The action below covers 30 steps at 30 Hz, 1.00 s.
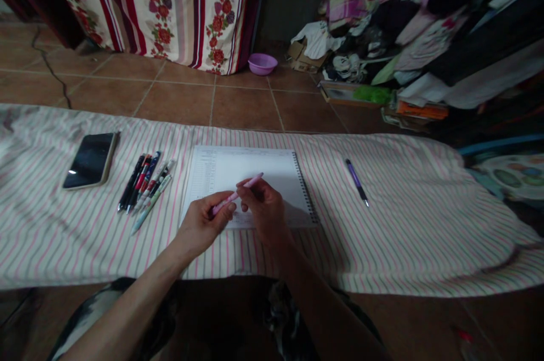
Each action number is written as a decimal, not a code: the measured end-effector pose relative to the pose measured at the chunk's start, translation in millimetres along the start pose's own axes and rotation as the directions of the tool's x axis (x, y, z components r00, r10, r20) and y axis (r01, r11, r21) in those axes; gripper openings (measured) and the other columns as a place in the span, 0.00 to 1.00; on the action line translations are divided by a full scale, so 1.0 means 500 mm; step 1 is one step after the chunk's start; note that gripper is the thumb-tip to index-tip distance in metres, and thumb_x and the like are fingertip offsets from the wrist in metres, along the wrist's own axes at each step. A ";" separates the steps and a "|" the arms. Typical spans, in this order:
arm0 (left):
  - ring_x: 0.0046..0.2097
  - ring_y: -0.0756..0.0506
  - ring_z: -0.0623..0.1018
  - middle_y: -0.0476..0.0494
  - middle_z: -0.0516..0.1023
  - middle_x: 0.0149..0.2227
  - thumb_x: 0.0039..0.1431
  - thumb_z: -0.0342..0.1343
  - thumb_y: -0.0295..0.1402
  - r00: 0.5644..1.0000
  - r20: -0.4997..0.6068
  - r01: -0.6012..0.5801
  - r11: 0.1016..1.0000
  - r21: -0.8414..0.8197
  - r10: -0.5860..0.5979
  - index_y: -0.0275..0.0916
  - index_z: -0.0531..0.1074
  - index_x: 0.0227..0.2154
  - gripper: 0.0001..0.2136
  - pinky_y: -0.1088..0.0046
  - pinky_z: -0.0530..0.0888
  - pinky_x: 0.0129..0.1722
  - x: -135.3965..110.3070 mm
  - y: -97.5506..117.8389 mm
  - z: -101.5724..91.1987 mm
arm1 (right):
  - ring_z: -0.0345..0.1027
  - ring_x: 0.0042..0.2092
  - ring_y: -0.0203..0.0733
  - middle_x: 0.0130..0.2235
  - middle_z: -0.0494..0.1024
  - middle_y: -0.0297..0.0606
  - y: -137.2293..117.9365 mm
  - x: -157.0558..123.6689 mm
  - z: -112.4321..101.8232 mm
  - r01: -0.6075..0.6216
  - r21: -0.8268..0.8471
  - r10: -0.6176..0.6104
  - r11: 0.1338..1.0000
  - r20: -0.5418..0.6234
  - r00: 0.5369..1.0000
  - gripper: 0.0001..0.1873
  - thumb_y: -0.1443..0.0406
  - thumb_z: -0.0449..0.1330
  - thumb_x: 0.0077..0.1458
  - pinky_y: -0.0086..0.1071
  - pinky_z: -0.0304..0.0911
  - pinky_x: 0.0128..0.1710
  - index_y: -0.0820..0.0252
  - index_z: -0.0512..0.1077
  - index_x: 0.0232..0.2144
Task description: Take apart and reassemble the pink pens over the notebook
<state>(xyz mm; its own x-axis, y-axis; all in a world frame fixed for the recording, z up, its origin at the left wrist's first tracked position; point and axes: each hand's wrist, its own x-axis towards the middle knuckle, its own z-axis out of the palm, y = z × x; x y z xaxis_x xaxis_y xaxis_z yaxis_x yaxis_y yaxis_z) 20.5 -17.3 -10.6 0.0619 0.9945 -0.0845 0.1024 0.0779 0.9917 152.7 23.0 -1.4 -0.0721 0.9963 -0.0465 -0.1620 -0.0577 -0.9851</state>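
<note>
A pink pen (238,194) is held over a white spiral notebook (250,171) that lies on a striped cloth (403,225). My left hand (204,225) pinches the pen's lower end, fingers closed. My right hand (266,208) grips the pen near its middle, fingers curled round it. Both hands hover over the notebook's near edge.
Several pens (147,185) lie in a row left of the notebook, and a dark phone (90,160) lies further left. A purple pen (357,181) rests to the right. On the tiled floor behind are a purple bowl (262,63), a floral curtain (170,4) and piled clothes (403,26).
</note>
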 end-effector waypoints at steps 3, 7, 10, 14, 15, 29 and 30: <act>0.21 0.54 0.61 0.50 0.69 0.24 0.57 0.51 0.42 1.000 0.010 0.028 1.000 0.001 -0.028 0.35 0.71 0.45 0.18 0.78 0.59 0.19 -0.002 0.001 -0.001 | 0.60 0.20 0.28 0.25 0.73 0.29 -0.001 0.000 -0.001 0.005 0.000 -0.005 1.000 0.011 1.000 0.09 0.60 0.64 0.42 0.24 0.58 0.19 0.58 0.70 0.24; 0.22 0.53 0.64 0.51 0.70 0.23 0.58 0.51 0.41 1.000 0.002 -0.006 1.000 0.030 0.006 0.37 0.69 0.45 0.16 0.78 0.61 0.21 -0.002 0.007 0.000 | 0.60 0.19 0.28 0.23 0.72 0.28 0.000 -0.002 0.002 -0.002 -0.029 0.002 1.000 -0.010 1.000 0.11 0.59 0.64 0.42 0.24 0.59 0.19 0.59 0.68 0.23; 0.22 0.53 0.65 0.52 0.70 0.23 0.58 0.51 0.40 1.000 -0.002 -0.027 0.998 0.058 0.027 0.38 0.68 0.41 0.13 0.78 0.62 0.22 -0.002 0.007 0.002 | 0.59 0.17 0.28 0.20 0.70 0.27 0.006 -0.004 0.006 -0.023 -0.054 0.020 0.998 -0.040 0.999 0.12 0.57 0.64 0.42 0.23 0.58 0.17 0.59 0.67 0.24; 0.26 0.52 0.70 0.50 0.74 0.25 0.57 0.51 0.40 0.999 -0.026 -0.021 0.997 0.071 0.023 0.38 0.69 0.39 0.11 0.77 0.66 0.26 -0.003 0.008 0.004 | 0.60 0.17 0.28 0.21 0.71 0.28 0.016 -0.004 0.010 -0.029 -0.047 0.027 0.998 -0.051 0.998 0.14 0.55 0.62 0.44 0.24 0.59 0.17 0.59 0.67 0.25; 0.27 0.51 0.72 0.49 0.75 0.26 0.57 0.52 0.39 0.999 -0.034 -0.018 0.997 0.075 0.020 0.38 0.69 0.38 0.11 0.76 0.68 0.27 -0.003 0.010 0.005 | 0.60 0.18 0.29 0.21 0.71 0.28 0.018 -0.004 0.011 -0.030 -0.049 0.028 0.998 -0.052 0.998 0.14 0.55 0.62 0.44 0.24 0.59 0.17 0.59 0.67 0.25; 0.25 0.51 0.73 0.50 0.73 0.22 0.51 0.57 0.43 0.982 -0.168 0.075 0.996 -0.053 -0.083 0.36 0.74 0.35 0.15 0.77 0.68 0.24 0.005 0.008 0.004 | 0.58 0.20 0.28 0.22 0.68 0.28 0.018 -0.010 0.005 -0.051 -0.072 0.055 0.996 0.055 0.997 0.14 0.55 0.62 0.45 0.23 0.58 0.18 0.60 0.68 0.27; 0.24 0.51 0.72 0.50 0.73 0.21 0.50 0.58 0.43 0.980 -0.170 0.087 0.992 -0.088 -0.101 0.36 0.74 0.35 0.15 0.77 0.67 0.23 0.006 0.007 0.003 | 0.58 0.20 0.28 0.23 0.69 0.28 0.016 -0.011 0.004 -0.058 -0.029 0.060 0.998 0.080 0.995 0.14 0.55 0.61 0.46 0.22 0.56 0.18 0.59 0.69 0.30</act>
<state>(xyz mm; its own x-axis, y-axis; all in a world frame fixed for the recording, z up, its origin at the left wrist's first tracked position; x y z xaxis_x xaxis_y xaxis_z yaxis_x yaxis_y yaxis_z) 22.5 -13.9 -7.6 -0.1181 0.9789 -0.1666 0.0198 0.1701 0.9852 149.9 16.9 -8.9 -0.1602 0.9827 -0.0925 -0.1285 -0.1136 -0.9852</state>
